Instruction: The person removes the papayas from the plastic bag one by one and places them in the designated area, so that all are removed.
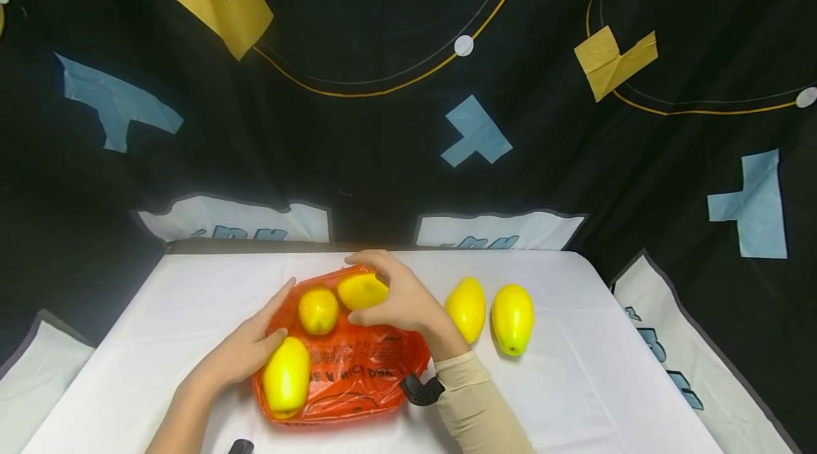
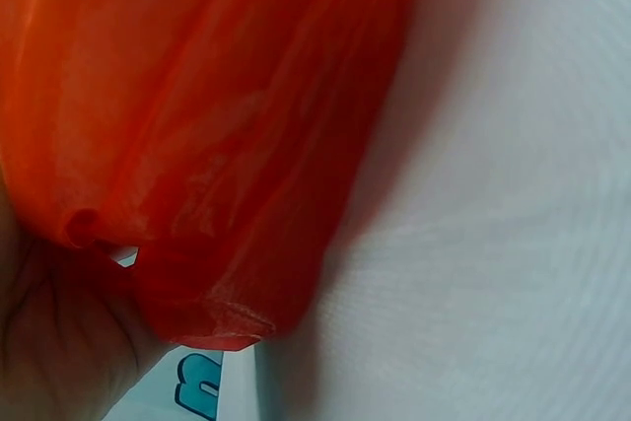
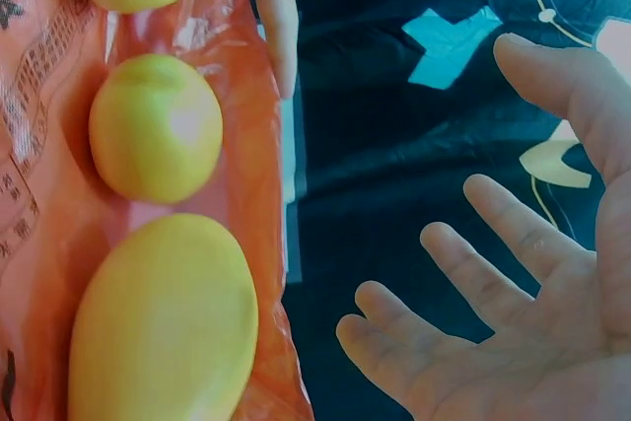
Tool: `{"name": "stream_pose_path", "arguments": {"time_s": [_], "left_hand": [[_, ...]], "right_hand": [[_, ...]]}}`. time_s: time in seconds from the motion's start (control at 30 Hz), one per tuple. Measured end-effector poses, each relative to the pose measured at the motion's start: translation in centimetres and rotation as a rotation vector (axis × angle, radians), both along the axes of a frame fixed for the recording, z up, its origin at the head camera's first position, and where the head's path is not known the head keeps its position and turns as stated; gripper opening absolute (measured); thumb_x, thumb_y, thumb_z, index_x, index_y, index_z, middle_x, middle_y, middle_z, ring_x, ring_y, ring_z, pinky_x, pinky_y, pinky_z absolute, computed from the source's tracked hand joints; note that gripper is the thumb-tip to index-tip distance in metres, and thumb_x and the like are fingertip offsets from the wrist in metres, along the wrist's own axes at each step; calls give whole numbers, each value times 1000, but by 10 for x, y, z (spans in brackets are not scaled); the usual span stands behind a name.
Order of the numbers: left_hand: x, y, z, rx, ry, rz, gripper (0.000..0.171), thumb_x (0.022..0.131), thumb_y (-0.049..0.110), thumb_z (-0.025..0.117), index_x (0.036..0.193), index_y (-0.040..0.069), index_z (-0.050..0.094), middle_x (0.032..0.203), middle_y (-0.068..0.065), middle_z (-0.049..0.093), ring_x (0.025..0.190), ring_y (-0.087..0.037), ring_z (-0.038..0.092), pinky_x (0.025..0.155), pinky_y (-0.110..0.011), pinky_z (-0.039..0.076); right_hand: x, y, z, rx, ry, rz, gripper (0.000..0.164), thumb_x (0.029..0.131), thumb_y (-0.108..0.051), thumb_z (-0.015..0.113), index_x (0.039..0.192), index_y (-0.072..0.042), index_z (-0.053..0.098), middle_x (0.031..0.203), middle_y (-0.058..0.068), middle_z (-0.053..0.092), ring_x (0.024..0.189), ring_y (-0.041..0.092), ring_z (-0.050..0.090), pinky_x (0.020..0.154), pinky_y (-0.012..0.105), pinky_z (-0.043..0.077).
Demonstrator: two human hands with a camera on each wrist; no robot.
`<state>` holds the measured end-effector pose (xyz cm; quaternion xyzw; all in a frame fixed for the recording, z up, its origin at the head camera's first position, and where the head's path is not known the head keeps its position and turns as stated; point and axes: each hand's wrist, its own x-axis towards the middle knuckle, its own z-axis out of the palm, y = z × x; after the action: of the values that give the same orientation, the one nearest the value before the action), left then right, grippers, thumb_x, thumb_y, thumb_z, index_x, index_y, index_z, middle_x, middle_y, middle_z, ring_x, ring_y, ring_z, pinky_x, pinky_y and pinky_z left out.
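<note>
My hands are apart at the red plastic bag (image 1: 351,362), which lies at the lower middle of the frame on the white-covered counter (image 1: 593,383). My left hand (image 1: 239,351) touches the bag's left edge, its fingers extended and the thumb standing away from them, close to a long yellow fruit (image 1: 286,377) at the bag's lower left. My right hand (image 1: 408,298) is at the bag's upper right, thumb and fingers spread; the right wrist view shows its palm bare. Nearest it in the head view is an oval yellow fruit (image 1: 361,291), partly hidden behind the fingers, with a rounder yellow fruit (image 1: 318,311) just to its left. I cannot tell whether these three are inside the bag or on top of it.

Right of my right wrist, a yellow fruit (image 1: 467,308) and another yellow fruit (image 1: 513,319) lie side by side on the counter. A beige sleeve (image 1: 475,397) covers my right forearm. Black cloth (image 1: 357,163) fills the upper frame.
</note>
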<state>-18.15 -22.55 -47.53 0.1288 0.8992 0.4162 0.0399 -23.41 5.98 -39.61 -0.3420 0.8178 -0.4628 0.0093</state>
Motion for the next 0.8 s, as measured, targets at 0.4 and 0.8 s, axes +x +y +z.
{"name": "stream_pose_path", "arguments": {"time_s": [0.4, 0.8], "left_hand": [[1, 1, 1, 2, 0, 3, 75, 99, 13, 51, 157, 35, 10, 159, -16, 21, 140, -47, 25, 107, -69, 21], [3, -3, 7, 33, 3, -2, 67, 103, 13, 40, 157, 37, 9, 160, -15, 18, 141, -46, 22, 107, -70, 19]], "right_hand": [[5, -21, -6, 51, 3, 72, 69, 68, -30, 83, 131, -34, 55, 132, -18, 52, 119, 7, 46, 98, 47, 48], [11, -38, -14, 66, -49, 150, 70, 69, -25, 84, 133, -28, 56, 132, -17, 54, 117, 11, 48, 94, 32, 50]]}}
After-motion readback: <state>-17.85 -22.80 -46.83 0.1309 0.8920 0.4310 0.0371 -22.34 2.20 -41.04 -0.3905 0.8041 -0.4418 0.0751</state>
